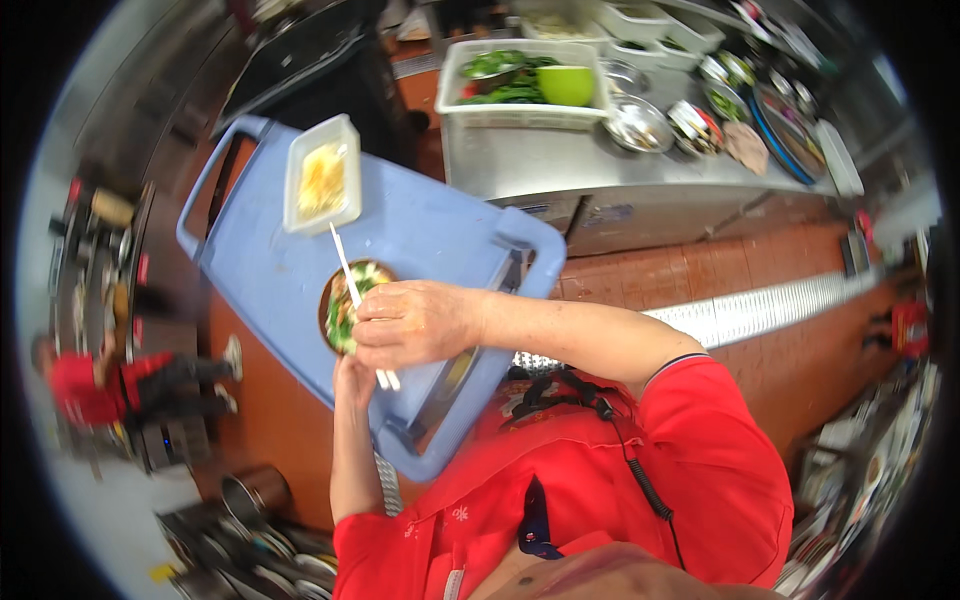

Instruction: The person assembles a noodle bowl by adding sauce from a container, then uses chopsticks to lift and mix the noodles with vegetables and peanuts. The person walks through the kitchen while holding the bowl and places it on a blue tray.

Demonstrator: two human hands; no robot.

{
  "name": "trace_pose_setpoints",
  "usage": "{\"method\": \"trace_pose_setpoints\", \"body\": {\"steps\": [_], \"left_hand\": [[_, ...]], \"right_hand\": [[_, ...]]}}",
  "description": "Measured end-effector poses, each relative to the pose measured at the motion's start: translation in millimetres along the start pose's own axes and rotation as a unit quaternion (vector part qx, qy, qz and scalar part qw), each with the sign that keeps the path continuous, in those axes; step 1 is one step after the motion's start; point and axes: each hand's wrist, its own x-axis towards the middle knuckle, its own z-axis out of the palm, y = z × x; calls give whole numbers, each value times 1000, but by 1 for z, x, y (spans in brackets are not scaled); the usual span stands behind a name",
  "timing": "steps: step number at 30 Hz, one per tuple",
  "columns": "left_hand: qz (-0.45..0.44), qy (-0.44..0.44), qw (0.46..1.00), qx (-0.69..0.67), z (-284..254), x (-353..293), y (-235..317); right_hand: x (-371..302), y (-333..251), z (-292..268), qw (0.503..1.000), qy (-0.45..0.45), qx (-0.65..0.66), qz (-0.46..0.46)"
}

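A round bowl (335,318) with a brownish rim stands near the front of a blue cart top (430,225). In it lie green leafy pieces, white bits and some brownish pieces. My right hand (412,318) is closed around a pair of white chopsticks (345,265), held over the bowl; their ends stick out on both sides of the fist. At the bowl's near edge my left hand (353,378) is curled against it, partly hidden under the right hand. Just beyond the bowl sits a white rectangular tub (350,165) with yellowish shredded food.
A steel counter (500,165) at the back carries a white bin (450,105) of greens with a lime-green bowl (565,85) and several metal bowls. A dark bin (330,90) stands behind the cart. A person in red (95,385) is at the far left. A metal floor grate (745,310) crosses the tiles.
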Motion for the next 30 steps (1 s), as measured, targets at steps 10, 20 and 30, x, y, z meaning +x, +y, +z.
{"method": "trace_pose_setpoints", "body": {"steps": [10, 20, 30], "left_hand": [[45, -28, 991, 123, 137, -36, 47], [-107, -242, 954, 141, 364, -60, -76], [-300, -376, 859, 174, 520, -89, -282]], "right_hand": [[-74, 13, -208, 906, 133, -181, 360], [-182, -13, -335, 658, 97, 256, 701], [-303, -128, -508, 509, 356, 294, 726]]}}
